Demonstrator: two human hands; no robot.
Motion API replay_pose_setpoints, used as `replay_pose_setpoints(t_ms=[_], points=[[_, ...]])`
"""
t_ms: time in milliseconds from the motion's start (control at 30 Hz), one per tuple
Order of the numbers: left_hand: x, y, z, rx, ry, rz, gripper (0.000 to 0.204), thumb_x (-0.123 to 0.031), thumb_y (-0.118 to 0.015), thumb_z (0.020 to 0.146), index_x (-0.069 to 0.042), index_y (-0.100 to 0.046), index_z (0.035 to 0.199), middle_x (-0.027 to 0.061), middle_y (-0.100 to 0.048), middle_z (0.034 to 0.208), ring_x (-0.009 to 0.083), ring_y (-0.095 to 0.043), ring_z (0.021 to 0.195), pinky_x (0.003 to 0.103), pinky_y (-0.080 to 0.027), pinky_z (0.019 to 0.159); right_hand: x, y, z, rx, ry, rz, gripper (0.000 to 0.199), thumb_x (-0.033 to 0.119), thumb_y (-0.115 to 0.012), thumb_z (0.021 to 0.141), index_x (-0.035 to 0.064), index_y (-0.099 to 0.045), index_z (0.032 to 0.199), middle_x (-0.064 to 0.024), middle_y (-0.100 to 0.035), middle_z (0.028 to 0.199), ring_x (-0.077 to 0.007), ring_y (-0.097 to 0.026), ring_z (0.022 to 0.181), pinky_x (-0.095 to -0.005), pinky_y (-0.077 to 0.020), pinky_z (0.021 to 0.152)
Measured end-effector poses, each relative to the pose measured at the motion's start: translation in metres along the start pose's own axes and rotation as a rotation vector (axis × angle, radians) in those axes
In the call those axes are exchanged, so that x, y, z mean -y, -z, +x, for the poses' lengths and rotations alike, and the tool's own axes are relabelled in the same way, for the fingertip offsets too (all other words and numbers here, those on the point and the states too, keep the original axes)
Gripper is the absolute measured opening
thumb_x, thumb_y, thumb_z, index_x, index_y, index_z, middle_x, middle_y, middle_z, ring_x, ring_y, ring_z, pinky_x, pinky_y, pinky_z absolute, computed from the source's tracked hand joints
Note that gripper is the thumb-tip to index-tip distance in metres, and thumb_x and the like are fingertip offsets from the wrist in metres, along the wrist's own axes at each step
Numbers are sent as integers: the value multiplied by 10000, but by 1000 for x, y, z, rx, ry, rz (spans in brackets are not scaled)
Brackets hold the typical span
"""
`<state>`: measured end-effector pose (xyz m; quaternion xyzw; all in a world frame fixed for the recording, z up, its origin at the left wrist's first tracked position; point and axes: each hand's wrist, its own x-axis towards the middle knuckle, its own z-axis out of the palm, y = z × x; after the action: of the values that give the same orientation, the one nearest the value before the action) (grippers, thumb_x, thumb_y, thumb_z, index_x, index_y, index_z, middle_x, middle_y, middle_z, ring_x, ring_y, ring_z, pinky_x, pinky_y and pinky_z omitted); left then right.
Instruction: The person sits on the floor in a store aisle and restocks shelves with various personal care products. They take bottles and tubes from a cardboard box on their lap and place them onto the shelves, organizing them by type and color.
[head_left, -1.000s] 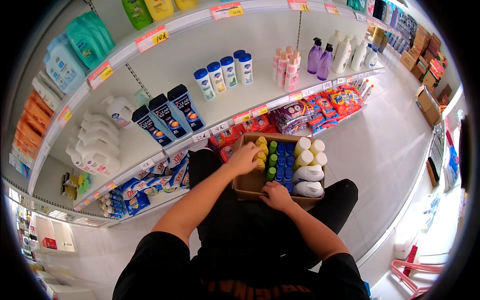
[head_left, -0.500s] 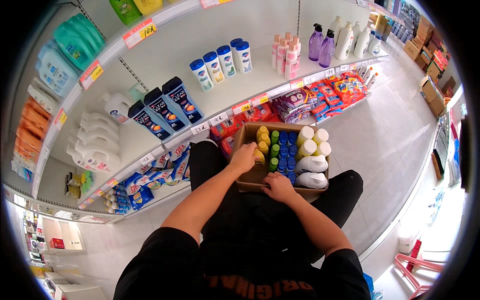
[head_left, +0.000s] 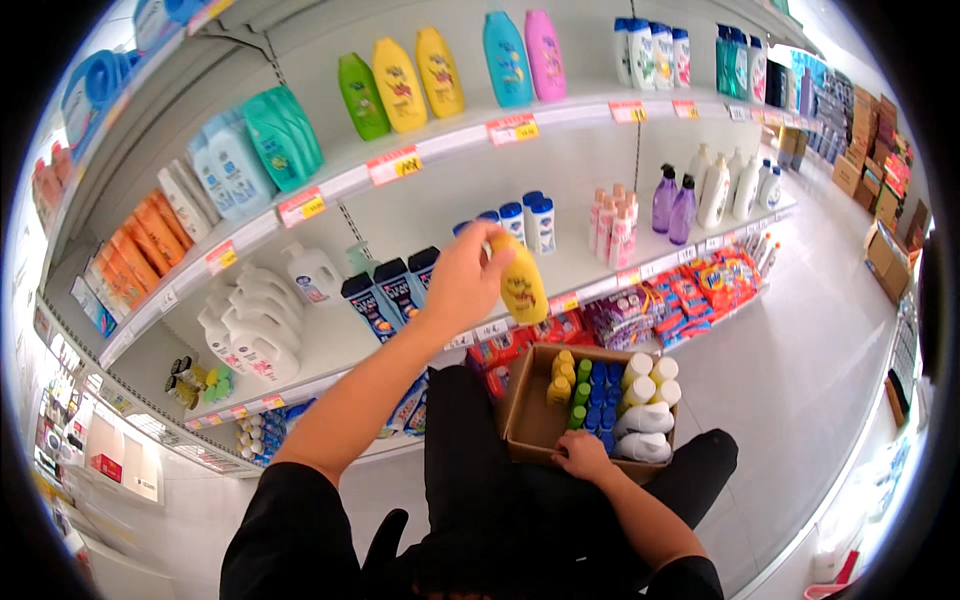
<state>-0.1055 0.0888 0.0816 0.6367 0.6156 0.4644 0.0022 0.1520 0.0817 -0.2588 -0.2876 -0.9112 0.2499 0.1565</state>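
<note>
My left hand is raised in front of the shelves, its fingers closed round the top of a yellow plastic bottle. The bottle hangs slightly tilted, with a printed label facing me. By my lap, my right hand grips the near rim of an open cardboard box. Inside the box stand yellow-capped bottles, green-capped bottles, blue-capped bottles, round cream-lidded bottles and white jugs. Bare cardboard shows in the box's left part.
Yellow bottles and a green bottle stand on the upper shelf, beside a blue bottle and a pink one. Dark blue bottles and white jugs fill part of the shelf below. Detergent bags lie lower down.
My left hand has come up out of the box with a yellow bottle. My right hand stays at the box's near edge. The view has tilted up, showing more of the upper shelf.
</note>
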Motion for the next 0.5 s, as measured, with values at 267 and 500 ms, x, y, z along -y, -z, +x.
replay_pose_setpoints(t_ms=[267, 500], points=[[-77, 96, 149, -513, -342, -54, 212, -196, -565, 1008, -25, -615, 1125, 153, -666, 1037, 316, -617, 945, 417, -489, 852, -5, -10, 1, -7, 32, -40, 231, 307, -768, 809, 89, -726, 873, -116, -686, 910, -337, -662, 923, -448, -541, 795], [-66, 111, 247, -638, -484, 209, 198, -184, -566, 1019, -41, -639, 1137, 155, -691, 1005, 288, -644, 897, 406, -501, 814, -9, -4, -1, 22, 12, -25, 256, 330, -762, 819, 85, -731, 888, -117, -687, 919, -336, -666, 924, -448, -546, 793]])
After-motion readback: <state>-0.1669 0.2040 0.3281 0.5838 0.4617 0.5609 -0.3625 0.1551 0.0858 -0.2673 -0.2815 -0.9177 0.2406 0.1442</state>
